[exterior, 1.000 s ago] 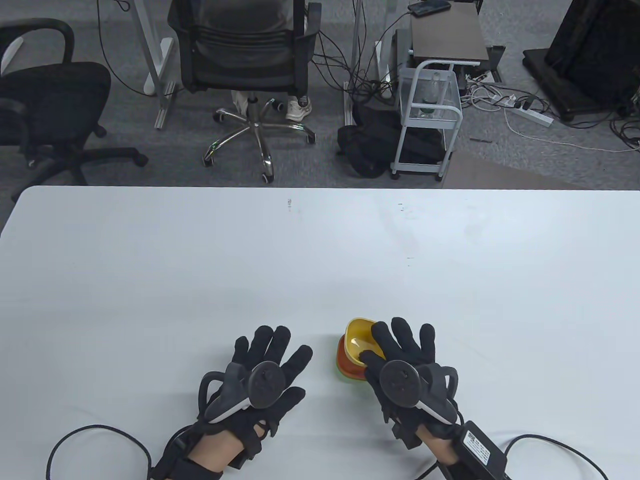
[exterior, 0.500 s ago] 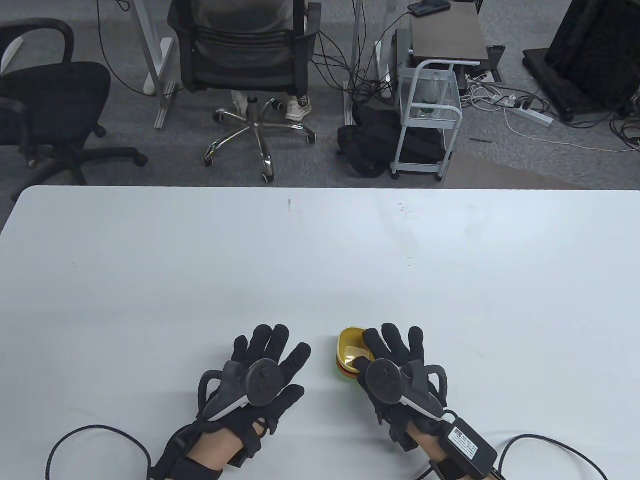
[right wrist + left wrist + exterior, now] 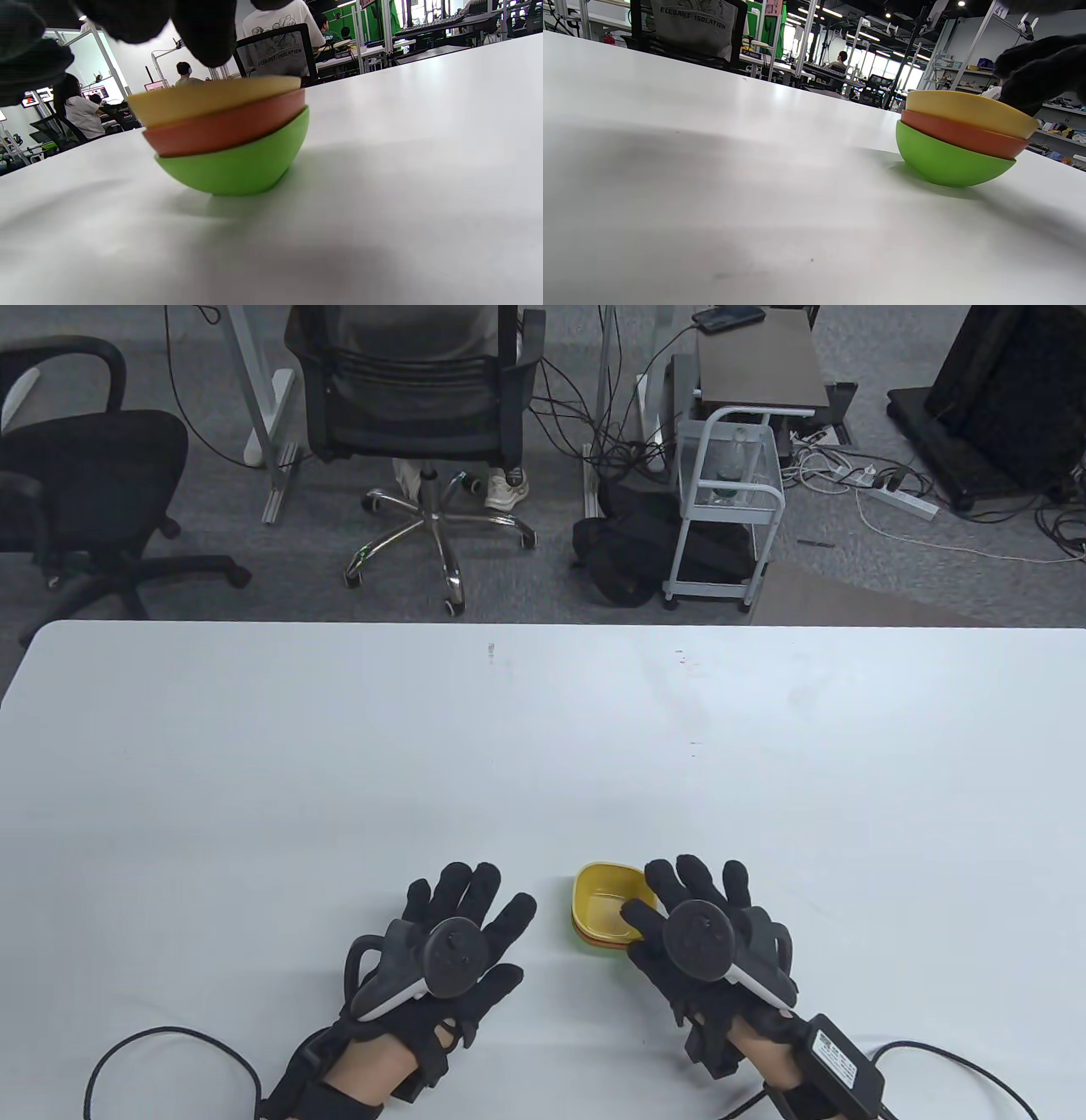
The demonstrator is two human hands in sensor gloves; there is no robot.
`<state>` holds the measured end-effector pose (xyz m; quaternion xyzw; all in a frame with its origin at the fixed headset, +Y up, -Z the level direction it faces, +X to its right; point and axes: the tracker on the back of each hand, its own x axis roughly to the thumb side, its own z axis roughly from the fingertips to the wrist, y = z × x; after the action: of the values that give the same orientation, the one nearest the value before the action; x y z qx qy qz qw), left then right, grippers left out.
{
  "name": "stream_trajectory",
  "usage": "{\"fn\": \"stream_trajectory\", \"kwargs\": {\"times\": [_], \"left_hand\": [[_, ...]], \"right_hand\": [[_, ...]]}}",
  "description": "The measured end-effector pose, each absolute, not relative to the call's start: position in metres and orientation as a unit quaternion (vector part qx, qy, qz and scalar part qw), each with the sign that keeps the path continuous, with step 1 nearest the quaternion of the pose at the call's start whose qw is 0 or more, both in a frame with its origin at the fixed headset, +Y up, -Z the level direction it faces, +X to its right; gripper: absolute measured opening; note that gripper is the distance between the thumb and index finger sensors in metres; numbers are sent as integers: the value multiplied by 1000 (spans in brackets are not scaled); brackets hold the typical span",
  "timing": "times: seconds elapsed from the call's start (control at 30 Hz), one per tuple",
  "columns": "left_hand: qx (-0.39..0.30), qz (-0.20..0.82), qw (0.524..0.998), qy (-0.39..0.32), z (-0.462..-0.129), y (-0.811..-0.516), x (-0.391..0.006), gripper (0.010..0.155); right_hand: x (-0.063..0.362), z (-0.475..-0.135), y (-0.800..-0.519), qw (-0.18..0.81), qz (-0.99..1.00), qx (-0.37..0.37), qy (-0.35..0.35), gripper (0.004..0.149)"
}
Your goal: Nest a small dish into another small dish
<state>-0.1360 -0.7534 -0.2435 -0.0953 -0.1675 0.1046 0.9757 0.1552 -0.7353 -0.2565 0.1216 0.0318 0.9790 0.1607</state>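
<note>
Three small dishes stand nested near the table's front edge: a yellow dish (image 3: 602, 897) on top, an orange dish (image 3: 963, 135) in the middle, a green dish (image 3: 946, 163) at the bottom. The right wrist view shows the yellow (image 3: 212, 99), orange (image 3: 225, 127) and green (image 3: 237, 167) dishes sitting level. My right hand (image 3: 674, 891) is spread open just right of the stack, its thumb by the yellow rim, and it grips nothing. Its fingers (image 3: 203, 29) hover above the yellow dish. My left hand (image 3: 467, 899) lies flat and open on the table, left of the stack.
The white table (image 3: 543, 746) stretches far and wide beyond the stack. Glove cables (image 3: 170, 1044) trail off the front edge on both sides. Office chairs (image 3: 416, 407) and a small cart (image 3: 730, 500) stand on the floor behind the table.
The yellow dish, held tilted by my right hand, came down into the orange dish and now sits level. My right hand let go and shifted right. My left hand edged slightly right.
</note>
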Motion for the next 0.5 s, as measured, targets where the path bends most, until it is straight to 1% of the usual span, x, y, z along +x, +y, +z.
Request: {"fn": "stream_trajectory", "kwargs": {"times": [0.13, 0.27, 0.37, 0.5], "left_hand": [[-88, 104, 976, -170, -243, -752, -137, 71], [-82, 112, 976, -169, -243, -750, -139, 72], [-78, 112, 976, -170, -243, -750, -139, 72], [-65, 110, 977, -173, -240, -747, -139, 72]], "right_hand": [[177, -252, -724, 175, 977, 123, 10, 59], [206, -244, -719, 223, 969, 108, -12, 68], [217, -235, -719, 240, 965, 105, -28, 72], [221, -224, -721, 241, 964, 106, -45, 74]]}}
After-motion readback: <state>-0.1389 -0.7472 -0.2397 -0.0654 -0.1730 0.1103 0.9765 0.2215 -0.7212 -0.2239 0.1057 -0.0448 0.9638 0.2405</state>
